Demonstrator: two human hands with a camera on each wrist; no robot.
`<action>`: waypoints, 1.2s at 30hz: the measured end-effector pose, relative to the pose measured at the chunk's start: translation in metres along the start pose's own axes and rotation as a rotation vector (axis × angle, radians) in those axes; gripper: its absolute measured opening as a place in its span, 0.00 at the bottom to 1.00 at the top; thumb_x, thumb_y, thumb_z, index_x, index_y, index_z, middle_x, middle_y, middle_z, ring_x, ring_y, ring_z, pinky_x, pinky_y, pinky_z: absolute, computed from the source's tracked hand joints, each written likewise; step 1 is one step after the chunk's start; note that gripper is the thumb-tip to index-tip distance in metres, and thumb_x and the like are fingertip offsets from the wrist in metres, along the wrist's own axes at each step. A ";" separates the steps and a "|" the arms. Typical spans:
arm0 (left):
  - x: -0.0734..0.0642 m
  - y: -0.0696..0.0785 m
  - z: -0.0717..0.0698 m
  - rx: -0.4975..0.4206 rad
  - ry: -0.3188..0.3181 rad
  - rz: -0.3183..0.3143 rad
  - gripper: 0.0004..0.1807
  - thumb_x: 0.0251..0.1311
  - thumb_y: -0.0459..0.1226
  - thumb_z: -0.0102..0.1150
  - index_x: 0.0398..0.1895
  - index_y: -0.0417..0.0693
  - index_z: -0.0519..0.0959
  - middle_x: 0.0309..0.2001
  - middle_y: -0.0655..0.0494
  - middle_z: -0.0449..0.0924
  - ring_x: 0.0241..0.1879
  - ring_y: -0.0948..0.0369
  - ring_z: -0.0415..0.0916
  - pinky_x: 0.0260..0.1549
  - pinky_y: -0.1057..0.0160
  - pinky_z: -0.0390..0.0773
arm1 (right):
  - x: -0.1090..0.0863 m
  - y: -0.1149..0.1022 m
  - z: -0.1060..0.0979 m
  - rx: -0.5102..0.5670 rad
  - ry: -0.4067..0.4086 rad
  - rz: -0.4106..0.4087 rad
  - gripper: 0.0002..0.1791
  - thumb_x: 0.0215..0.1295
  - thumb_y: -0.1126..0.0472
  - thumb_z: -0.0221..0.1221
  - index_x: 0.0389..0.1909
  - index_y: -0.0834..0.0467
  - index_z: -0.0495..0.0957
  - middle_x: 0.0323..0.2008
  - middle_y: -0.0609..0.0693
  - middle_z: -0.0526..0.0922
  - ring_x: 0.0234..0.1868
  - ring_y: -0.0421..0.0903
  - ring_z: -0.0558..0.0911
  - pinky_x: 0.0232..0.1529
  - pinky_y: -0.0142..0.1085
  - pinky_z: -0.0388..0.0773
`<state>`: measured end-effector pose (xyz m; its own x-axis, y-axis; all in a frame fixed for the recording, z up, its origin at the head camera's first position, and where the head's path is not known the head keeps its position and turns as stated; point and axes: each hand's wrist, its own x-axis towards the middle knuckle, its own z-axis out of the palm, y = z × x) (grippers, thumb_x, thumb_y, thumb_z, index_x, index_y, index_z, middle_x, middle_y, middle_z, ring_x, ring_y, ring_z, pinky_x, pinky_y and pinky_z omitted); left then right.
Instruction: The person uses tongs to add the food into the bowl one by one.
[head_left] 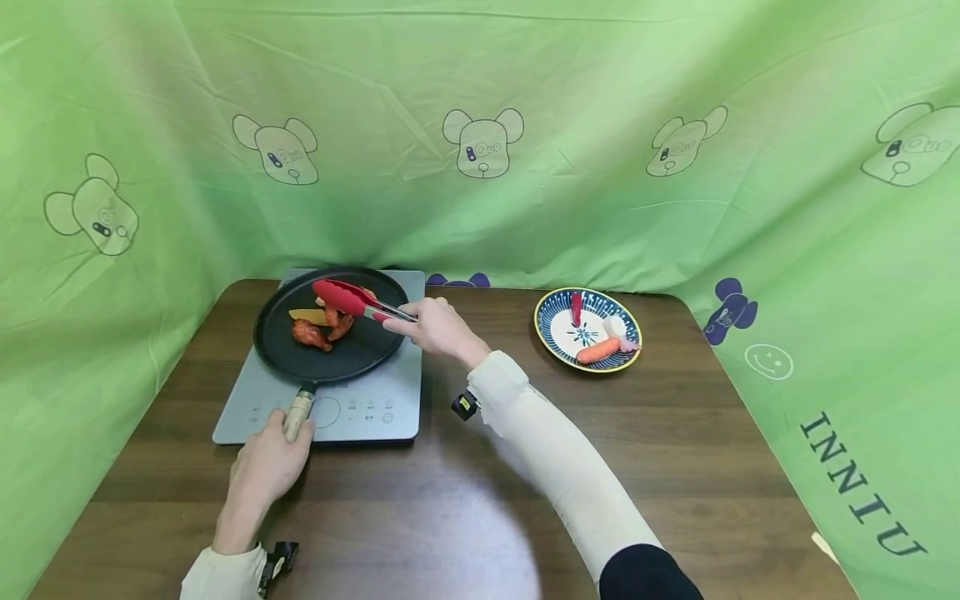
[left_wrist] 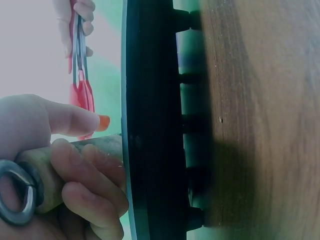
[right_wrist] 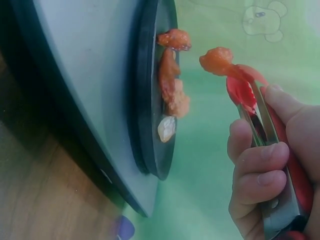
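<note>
My left hand [head_left: 272, 458] grips the wooden-looking handle [head_left: 298, 414] of a black flat pan [head_left: 360, 354]. In my right hand [head_left: 444, 332] is a pair of red-tipped metal tongs [head_left: 345, 298], held above the pan. The right wrist view shows an orange-brown piece of food [right_wrist: 216, 61] at the tongs' tips, off the pan's surface. In the pan lie a browned chicken drumstick [head_left: 310, 335], a yellow wedge [head_left: 307, 316] and other browned pieces. A pale translucent piece [right_wrist: 167, 129] sits nearer the pan's edge in the right wrist view.
The pan stands on a pale induction cooker [head_left: 255, 408] at the table's left. Toward the back right, a blue-patterned plate [head_left: 551, 337] carries a sausage [head_left: 598, 350], a red strip [head_left: 576, 308] and a white piece [head_left: 614, 326]. Green cloth [head_left: 570, 208] hangs around the wooden table [head_left: 675, 467].
</note>
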<state>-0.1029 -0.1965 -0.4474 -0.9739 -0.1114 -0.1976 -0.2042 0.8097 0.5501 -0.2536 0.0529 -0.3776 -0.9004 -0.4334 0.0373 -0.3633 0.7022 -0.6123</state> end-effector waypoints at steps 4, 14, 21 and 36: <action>0.000 0.000 0.000 0.001 0.010 0.003 0.36 0.67 0.58 0.36 0.59 0.33 0.58 0.24 0.45 0.66 0.18 0.53 0.65 0.15 0.57 0.62 | 0.004 -0.005 -0.001 -0.031 0.011 -0.003 0.28 0.64 0.39 0.55 0.57 0.52 0.77 0.17 0.44 0.78 0.19 0.38 0.73 0.23 0.29 0.68; 0.000 0.001 -0.001 -0.001 0.018 -0.002 0.35 0.67 0.58 0.36 0.57 0.34 0.59 0.23 0.45 0.66 0.18 0.53 0.65 0.15 0.57 0.62 | 0.011 -0.012 -0.003 -0.031 -0.003 0.002 0.29 0.65 0.39 0.53 0.59 0.54 0.75 0.37 0.48 0.83 0.23 0.40 0.71 0.27 0.31 0.68; 0.000 0.002 0.000 -0.004 0.004 -0.003 0.36 0.67 0.58 0.35 0.59 0.33 0.58 0.24 0.45 0.66 0.18 0.53 0.65 0.15 0.57 0.62 | 0.017 -0.010 -0.003 0.006 -0.022 0.039 0.30 0.65 0.39 0.53 0.59 0.54 0.75 0.24 0.49 0.81 0.18 0.40 0.70 0.22 0.30 0.64; 0.001 0.000 0.001 -0.006 0.011 -0.006 0.35 0.67 0.59 0.35 0.56 0.34 0.59 0.24 0.45 0.66 0.19 0.53 0.65 0.15 0.57 0.62 | 0.027 -0.013 0.004 0.064 -0.011 0.085 0.23 0.65 0.39 0.53 0.41 0.53 0.83 0.26 0.56 0.84 0.20 0.39 0.74 0.25 0.31 0.64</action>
<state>-0.1040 -0.1963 -0.4485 -0.9736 -0.1227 -0.1924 -0.2109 0.8056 0.5537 -0.2722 0.0295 -0.3719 -0.9246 -0.3801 -0.0259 -0.2692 0.6997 -0.6617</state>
